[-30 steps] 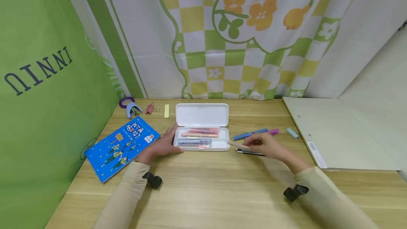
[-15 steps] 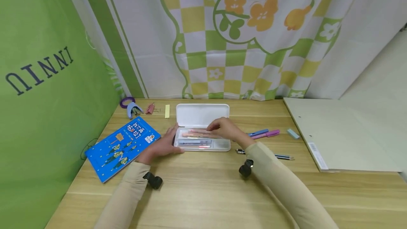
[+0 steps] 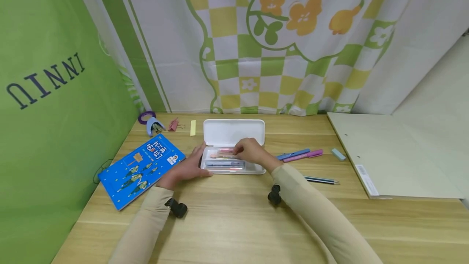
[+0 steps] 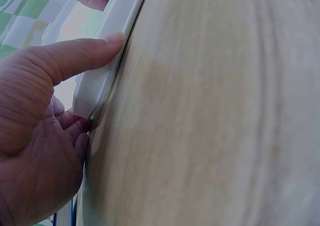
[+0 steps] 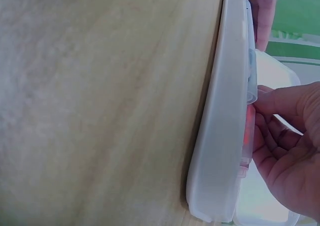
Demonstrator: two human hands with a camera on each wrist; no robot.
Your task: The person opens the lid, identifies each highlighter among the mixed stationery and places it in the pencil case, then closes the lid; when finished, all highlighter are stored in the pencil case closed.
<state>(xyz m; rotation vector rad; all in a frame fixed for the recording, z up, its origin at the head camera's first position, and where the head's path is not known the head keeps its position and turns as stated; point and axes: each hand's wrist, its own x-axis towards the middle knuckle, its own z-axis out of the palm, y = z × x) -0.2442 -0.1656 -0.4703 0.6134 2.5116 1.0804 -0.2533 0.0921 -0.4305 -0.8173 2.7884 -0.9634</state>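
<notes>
Wooden surface (image 3: 234, 219) carries an open white case (image 3: 233, 132) at its middle, lid laid back toward the curtain (image 3: 278, 40); the left hand (image 3: 187, 168) braces the case's left end, thumb (image 4: 75, 58) along the rim, likely to stop it sliding; the right hand (image 3: 250, 152) reaches into the tray, fingers curled at a pink pen (image 3: 221, 155), though a true pinch I cannot tell; two pens (image 3: 298, 155) and a pencil (image 3: 322, 180) lie right; a blue book (image 3: 141, 170) lies left.
</notes>
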